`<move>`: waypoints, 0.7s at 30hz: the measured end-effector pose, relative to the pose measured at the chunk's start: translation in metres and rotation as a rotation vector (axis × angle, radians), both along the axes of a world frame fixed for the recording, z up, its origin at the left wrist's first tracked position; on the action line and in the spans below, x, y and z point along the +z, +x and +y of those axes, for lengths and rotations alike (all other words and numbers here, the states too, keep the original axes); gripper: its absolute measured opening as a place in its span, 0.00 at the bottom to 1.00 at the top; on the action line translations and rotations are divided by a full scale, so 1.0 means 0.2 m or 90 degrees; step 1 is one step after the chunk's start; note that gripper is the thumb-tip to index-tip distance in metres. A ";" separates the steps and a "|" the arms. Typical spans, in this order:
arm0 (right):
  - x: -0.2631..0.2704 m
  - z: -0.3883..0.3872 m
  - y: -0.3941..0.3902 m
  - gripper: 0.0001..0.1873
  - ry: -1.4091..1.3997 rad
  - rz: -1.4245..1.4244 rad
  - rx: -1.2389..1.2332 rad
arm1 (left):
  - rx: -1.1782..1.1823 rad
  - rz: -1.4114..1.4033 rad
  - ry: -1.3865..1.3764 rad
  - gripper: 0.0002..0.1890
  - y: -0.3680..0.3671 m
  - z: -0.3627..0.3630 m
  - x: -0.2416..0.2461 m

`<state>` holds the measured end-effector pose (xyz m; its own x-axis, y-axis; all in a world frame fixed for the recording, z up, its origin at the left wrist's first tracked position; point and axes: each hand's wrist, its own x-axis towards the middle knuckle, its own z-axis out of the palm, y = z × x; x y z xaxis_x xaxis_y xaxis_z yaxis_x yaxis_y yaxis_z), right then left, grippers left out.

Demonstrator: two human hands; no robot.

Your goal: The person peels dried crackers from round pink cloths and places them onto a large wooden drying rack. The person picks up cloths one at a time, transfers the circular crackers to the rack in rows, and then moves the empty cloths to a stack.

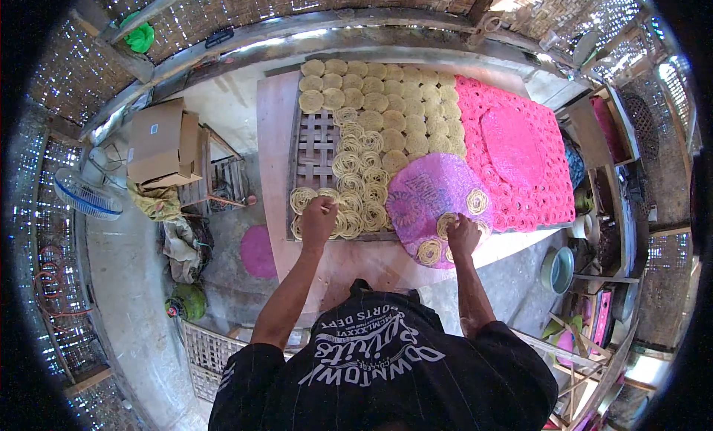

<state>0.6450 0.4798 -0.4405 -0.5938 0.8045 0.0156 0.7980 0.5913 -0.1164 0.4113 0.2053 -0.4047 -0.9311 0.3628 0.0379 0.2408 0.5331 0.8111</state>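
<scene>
A woven bamboo rack lies before me, bearing rows of flat round coils of pale yellow strands. My left hand is over the coils at the rack's near left part, its fingers on or just above one; its grip is unclear. My right hand has its fingertips at a yellow coil on a round pink-purple sheet. Several other coils lie on that sheet, one farther back and one nearer me. Whether the right fingers grip the coil cannot be told.
Pink coils cover the rack's right part, with a pink round sheet on them. A pale board extends under the rack. At left stand a cardboard box, a fan and a green gas cylinder. A basin is at right.
</scene>
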 end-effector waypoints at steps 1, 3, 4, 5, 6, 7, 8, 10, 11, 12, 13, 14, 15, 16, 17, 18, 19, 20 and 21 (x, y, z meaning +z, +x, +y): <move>-0.04 0.03 0.00 0.19 -0.072 0.054 -0.052 | 0.002 0.004 0.000 0.08 0.02 0.01 -0.01; -0.08 0.07 -0.01 0.18 -0.152 0.111 -0.089 | -0.025 -0.035 0.023 0.08 0.05 0.01 -0.05; -0.05 0.07 -0.01 0.17 -0.165 0.088 -0.105 | 0.001 -0.091 -0.016 0.09 0.09 0.03 0.05; -0.03 0.07 -0.02 0.15 -0.177 0.064 -0.120 | 0.011 -0.089 -0.020 0.09 0.11 0.04 0.04; -0.07 0.10 0.00 0.15 -0.170 0.097 -0.138 | -0.014 -0.059 -0.037 0.09 0.12 0.05 0.04; -0.08 0.12 0.01 0.15 -0.200 0.134 -0.138 | -0.030 -0.030 -0.058 0.09 0.14 0.04 0.03; -0.08 0.13 0.02 0.15 -0.201 0.133 -0.134 | -0.034 -0.065 -0.012 0.10 0.15 0.02 -0.01; -0.03 0.11 0.01 0.14 -0.211 0.139 -0.109 | -0.028 -0.066 -0.014 0.10 0.18 0.00 -0.08; -0.01 0.10 0.00 0.14 -0.214 0.140 -0.099 | -0.035 -0.070 -0.013 0.10 0.19 0.00 -0.10; 0.01 0.09 0.02 0.14 -0.212 0.144 -0.092 | -0.036 -0.071 -0.015 0.11 0.22 0.02 -0.08; 0.05 0.07 0.01 0.14 -0.213 0.148 -0.079 | -0.030 -0.070 -0.015 0.11 0.24 0.03 -0.06; 0.09 0.03 0.00 0.12 -0.170 0.161 -0.063 | -0.065 -0.099 -0.013 0.11 0.26 0.04 -0.05; 0.15 -0.02 -0.03 0.12 -0.171 0.161 -0.056 | -0.098 -0.128 -0.010 0.10 0.28 0.05 -0.05; 0.21 -0.07 -0.04 0.12 -0.236 0.236 -0.027 | -0.108 -0.200 -0.002 0.14 0.30 0.07 -0.04; 0.24 -0.10 -0.05 0.11 -0.302 0.310 0.002 | -0.103 -0.199 0.000 0.14 0.31 0.09 -0.04; 0.18 -0.09 -0.05 0.09 -0.257 0.305 0.056 | -0.173 -0.310 0.029 0.17 0.31 0.12 -0.02; 0.20 -0.14 -0.08 0.10 -0.335 0.358 0.097 | -0.239 -0.422 0.057 0.20 0.32 0.14 0.01; 0.22 -0.19 -0.11 0.09 -0.385 0.368 0.129 | -0.182 -0.544 0.077 0.22 0.34 0.18 0.04; 0.31 -0.29 -0.18 0.09 -0.436 0.378 0.162 | -0.177 -0.544 0.078 0.22 0.33 0.18 0.03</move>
<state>0.6098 0.4222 -0.3783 -0.7995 0.5979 -0.0574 0.3535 0.3912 -0.8497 0.4765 0.2406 -0.3986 -0.5393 0.6181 -0.5719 -0.3613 0.4437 0.8202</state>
